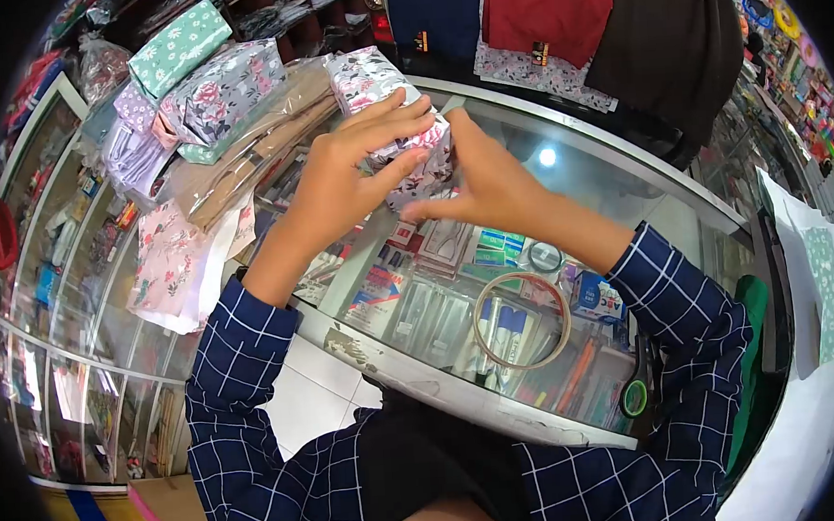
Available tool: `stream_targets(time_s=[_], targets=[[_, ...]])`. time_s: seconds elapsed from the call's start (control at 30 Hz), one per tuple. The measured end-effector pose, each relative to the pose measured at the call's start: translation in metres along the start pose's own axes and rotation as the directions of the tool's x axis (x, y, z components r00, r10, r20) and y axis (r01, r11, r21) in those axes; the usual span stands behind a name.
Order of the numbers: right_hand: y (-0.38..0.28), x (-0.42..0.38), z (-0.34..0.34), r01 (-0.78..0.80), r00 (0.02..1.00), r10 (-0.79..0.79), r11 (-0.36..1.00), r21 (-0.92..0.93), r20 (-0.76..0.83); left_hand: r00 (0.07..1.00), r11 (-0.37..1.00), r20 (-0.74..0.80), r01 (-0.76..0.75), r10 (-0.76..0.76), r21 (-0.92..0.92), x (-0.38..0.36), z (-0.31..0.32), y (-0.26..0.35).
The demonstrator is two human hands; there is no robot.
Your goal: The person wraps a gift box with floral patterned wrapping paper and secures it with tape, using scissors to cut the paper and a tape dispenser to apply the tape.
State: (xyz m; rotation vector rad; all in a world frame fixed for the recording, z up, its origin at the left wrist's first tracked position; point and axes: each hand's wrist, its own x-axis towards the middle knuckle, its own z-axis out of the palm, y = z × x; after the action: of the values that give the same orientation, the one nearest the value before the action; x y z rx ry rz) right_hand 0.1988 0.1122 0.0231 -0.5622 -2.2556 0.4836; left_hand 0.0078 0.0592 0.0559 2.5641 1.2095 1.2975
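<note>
A box wrapped in white and grey floral paper with pink roses point(366, 75) is on the glass counter, between my two hands. My left hand point(350, 174) lies across its top and near side, fingers bent over the paper and pressed on it. From the right, my right hand point(498, 174) grips the side of the box, its thumb low near the bottom edge and its fingers partly hidden behind the paper. A large roll of tape point(479, 325) lies on the glass nearer to me, apart from both hands.
Left of the box are a plastic-wrapped brown packet point(230, 172), several stacked wrapped boxes point(180, 51) and floral paper sheets point(167, 261). Green-handled scissors point(635, 398) sit at the counter's right corner. Folded trousers point(550, 9) hang over the far edge. Stationery shows under the glass point(410, 309).
</note>
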Motion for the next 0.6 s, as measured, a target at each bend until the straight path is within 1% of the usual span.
stream_targets(time_s=[0.1, 0.2, 0.23, 0.33, 0.37, 0.4, 0.47, 0.5, 0.57, 0.6], targets=[[-0.001, 0.003, 0.010, -0.035, 0.996, 0.035, 0.999, -0.004, -0.085, 1.000, 1.000, -0.016, 0.002, -0.003, -0.028, -0.001, 0.001, -0.001], [0.005, 0.003, 0.006, -0.084, 0.996, 0.082, 0.990, 0.112, 0.022, 0.999, 0.999, -0.030, 0.016, -0.018, -0.041, -0.003, 0.000, -0.005], [0.005, 0.001, 0.004, -0.086, 0.996, 0.086, 0.995, 0.052, 0.017, 0.999, 1.000, -0.035, 0.014, -0.014, -0.020, -0.004, -0.001, -0.005], [0.006, 0.002, 0.001, -0.045, 0.999, 0.043, 0.997, 0.062, 0.025, 0.999, 1.000, -0.050, 0.012, -0.011, 0.018, -0.006, -0.004, -0.003], [0.005, 0.001, 0.002, -0.054, 0.998, 0.054, 0.998, 0.031, 0.022, 0.998, 1.000, -0.057, 0.021, -0.020, 0.013, -0.008, -0.005, -0.004], [0.003, 0.002, 0.004, -0.076, 0.997, 0.076, 0.995, 0.070, 0.007, 0.997, 0.999, -0.064, 0.032, -0.031, 0.007, -0.010, -0.006, -0.004], [0.001, 0.001, 0.010, -0.117, 0.992, 0.121, 0.982, 0.148, -0.021, 0.991, 0.991, -0.086, 0.093, -0.102, -0.100, -0.014, -0.006, -0.005], [-0.005, 0.002, 0.008, -0.139, 0.990, 0.140, 0.983, 0.122, 0.000, 0.986, 0.980, -0.095, 0.125, -0.140, -0.155, -0.017, -0.005, -0.005], [-0.019, 0.003, 0.003, -0.181, 0.983, 0.179, 0.981, 0.070, 0.040, 0.972, 0.973, -0.156, 0.148, -0.176, -0.175, -0.023, -0.003, -0.002], [-0.019, 0.003, 0.007, -0.166, 0.986, 0.165, 0.980, 0.109, 0.019, 0.964, 0.970, -0.185, 0.158, -0.192, -0.184, -0.025, -0.004, -0.001]])
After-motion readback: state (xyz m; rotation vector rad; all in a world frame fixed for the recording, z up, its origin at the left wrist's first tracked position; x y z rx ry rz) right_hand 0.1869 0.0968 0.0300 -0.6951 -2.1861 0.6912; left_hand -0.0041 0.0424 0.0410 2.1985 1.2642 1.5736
